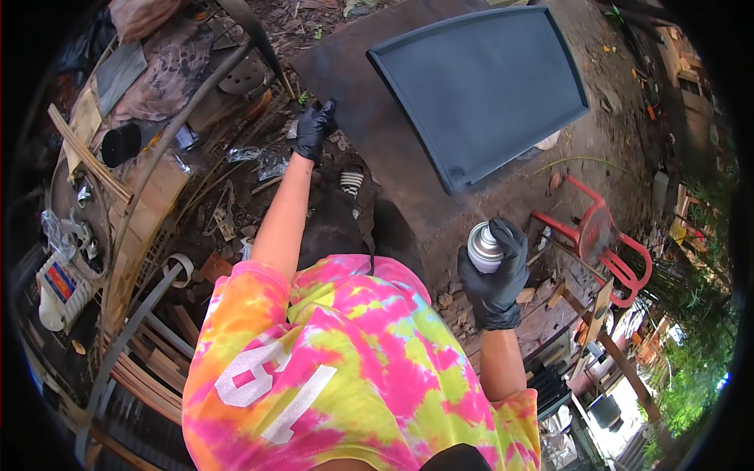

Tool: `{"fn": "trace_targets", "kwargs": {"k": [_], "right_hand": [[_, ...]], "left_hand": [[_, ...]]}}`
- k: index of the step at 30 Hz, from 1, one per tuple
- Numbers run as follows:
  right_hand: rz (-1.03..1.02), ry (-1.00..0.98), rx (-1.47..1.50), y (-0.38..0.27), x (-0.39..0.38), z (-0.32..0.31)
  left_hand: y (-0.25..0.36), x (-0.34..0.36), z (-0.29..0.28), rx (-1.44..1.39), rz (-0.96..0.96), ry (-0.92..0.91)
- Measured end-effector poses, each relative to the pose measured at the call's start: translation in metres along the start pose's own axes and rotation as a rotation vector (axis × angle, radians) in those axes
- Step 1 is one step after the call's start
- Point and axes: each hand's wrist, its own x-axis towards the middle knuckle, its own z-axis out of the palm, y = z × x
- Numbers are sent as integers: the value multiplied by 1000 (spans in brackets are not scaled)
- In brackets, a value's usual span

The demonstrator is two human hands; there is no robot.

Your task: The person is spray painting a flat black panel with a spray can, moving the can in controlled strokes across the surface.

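My left hand (313, 127), in a black glove, grips the left edge of a dark brown board (349, 106). On that board lies a shallow rectangular tray (479, 94) with a raised rim, coated dark blue-grey. My right hand (499, 286), gloved in black too, is closed round a silver-topped spray can (484, 247), index finger over the nozzle, just below the tray's near corner. A faint mist shows between the nozzle and that corner. My striped-topped shoe is partly visible below the board.
A red plastic chair (589, 228) stands at the right. At left are a curved metal bar (169, 133), wooden strips (86, 149), a dark cylinder (120, 145) and a white container (59, 294). Debris covers the ground; plants grow along the right side.
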Motion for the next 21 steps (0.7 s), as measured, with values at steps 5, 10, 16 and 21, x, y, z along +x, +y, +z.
{"fn": "trace_targets", "kwargs": {"k": [5,10,16,21], "right_hand": [[-54,-8,26,-10,26,4],[-118,-13,62,-26,53,6],[-137,-34,85,-46,79,8],[-163,-14,126,-58,93,12]], "left_hand": [[0,-17,2,101,14,-10],[-10,-43,5,-61,7,-68],[-51,-77,8,-102,76,-116],[-91,-113,16,-30,-96,-57]]}}
